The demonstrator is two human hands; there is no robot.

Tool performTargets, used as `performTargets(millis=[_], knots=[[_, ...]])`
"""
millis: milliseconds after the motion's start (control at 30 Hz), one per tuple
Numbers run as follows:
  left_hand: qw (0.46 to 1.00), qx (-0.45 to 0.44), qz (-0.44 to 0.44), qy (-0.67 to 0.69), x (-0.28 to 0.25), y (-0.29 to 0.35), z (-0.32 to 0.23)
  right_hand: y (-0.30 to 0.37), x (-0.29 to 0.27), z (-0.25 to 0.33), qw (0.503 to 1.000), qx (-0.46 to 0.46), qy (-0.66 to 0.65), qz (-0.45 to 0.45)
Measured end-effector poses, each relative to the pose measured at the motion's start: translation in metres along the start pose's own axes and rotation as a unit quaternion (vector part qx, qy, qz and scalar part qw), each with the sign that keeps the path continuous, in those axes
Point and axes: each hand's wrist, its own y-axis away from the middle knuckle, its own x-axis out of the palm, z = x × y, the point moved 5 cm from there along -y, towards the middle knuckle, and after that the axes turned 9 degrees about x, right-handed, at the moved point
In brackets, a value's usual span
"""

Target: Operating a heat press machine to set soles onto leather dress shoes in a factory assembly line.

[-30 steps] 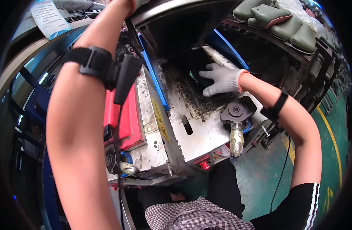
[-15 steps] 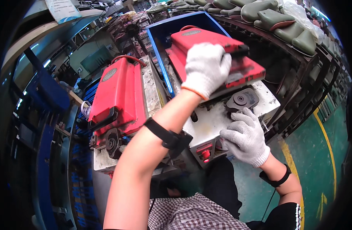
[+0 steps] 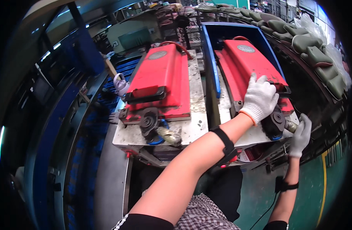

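Observation:
My gloved left hand (image 3: 260, 97) is at the front of the red lid (image 3: 247, 63) of the right-hand machine. Its fingers bend over the lid's black handle (image 3: 285, 89), whose left part they hide. Just in front of the lid is a dark round pivot fitting (image 3: 276, 119) with a tape-wrapped lever grip (image 3: 291, 126) sticking out to the right. My gloved right hand (image 3: 301, 136) is closed at the outer end of that grip; its palm side is hidden.
To the left stands a matching machine with a red lid (image 3: 156, 76), black handle and wrapped lever (image 3: 169, 135). A blue guard (image 3: 211, 61) surrounds the right machine. Green boot-like forms (image 3: 318, 57) crowd a rack at right. A lilac bottle (image 3: 121, 84) stands far left.
My view has swung left. The right lid has come down with my left hand at its handle. My right hand has moved from beside the fitting to the lever's end; the lever now points right.

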Motion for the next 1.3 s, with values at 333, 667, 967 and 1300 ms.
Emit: performTargets(millis=[333,667,967,1300], knots=[[0.942,-0.062,0.048,0.327,-0.122,0.137,-0.077,0.0,0.078,0.127,0.969,-0.19,0.093,0.125],[0.698,-0.399,0.589,-0.082,-0.252,0.514,0.044,-0.003,0.083,0.122,0.963,-0.173,0.134,0.156],[0.52,-0.432,0.732,-0.086,-0.229,0.624,0.087,-0.003,0.088,0.12,0.97,-0.151,0.122,0.147],[0.699,-0.427,0.574,0.007,-0.253,0.576,0.075,-0.003,0.087,0.113,0.969,-0.155,0.13,0.142]])
